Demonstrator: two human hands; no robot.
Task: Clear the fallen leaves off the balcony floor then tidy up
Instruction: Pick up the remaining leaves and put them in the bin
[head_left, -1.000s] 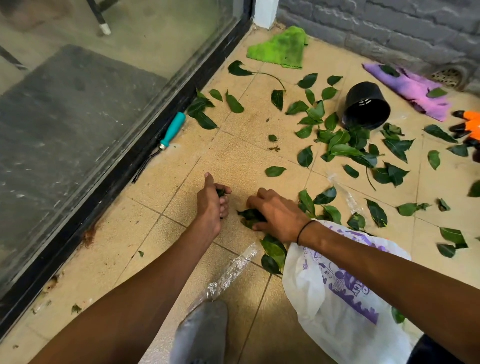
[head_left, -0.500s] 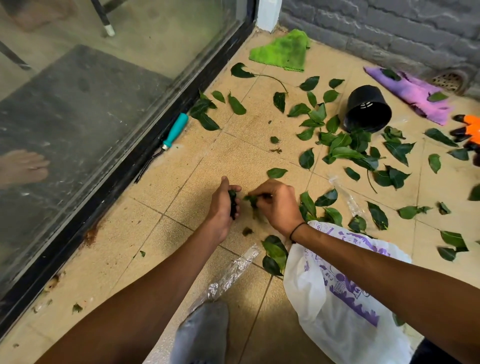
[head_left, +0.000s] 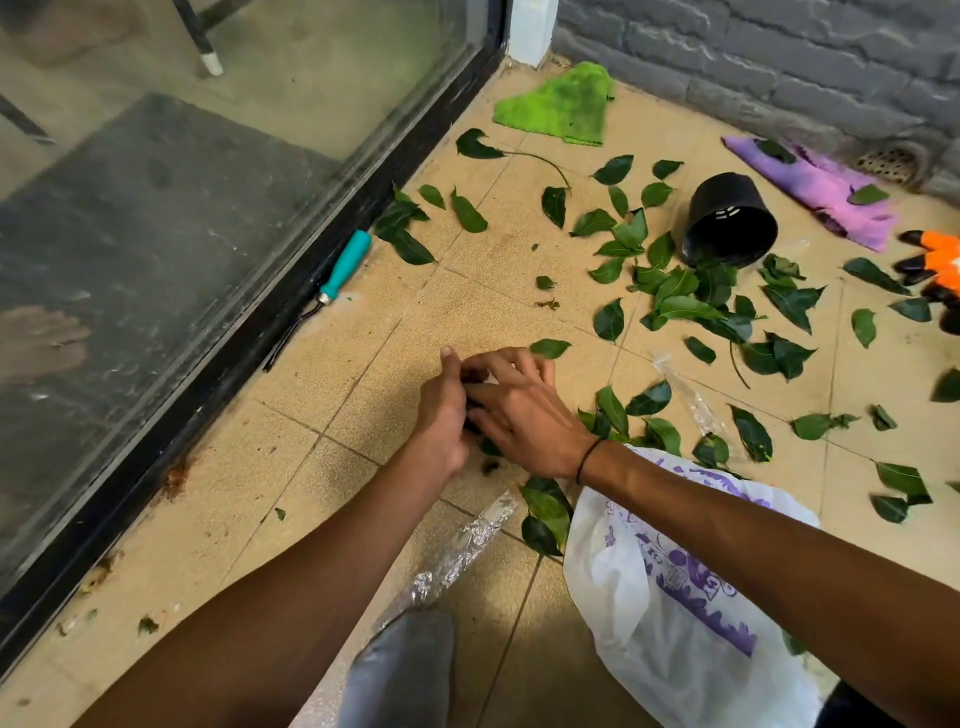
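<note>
- Both forearms are bare, with no sleeves in view.
- A thin black band circles the wrist of the right hand (head_left: 524, 426).
- The left hand (head_left: 441, 415) wears nothing.
- A grey, rounded shape at the bottom edge is possibly a clothed knee.

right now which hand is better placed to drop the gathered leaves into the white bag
Right, probably. The right hand lies just above the bag, and its forearm crosses the bag's upper edge. The left hand is on the far side, toward the glass door, and would have to cross over.
</note>
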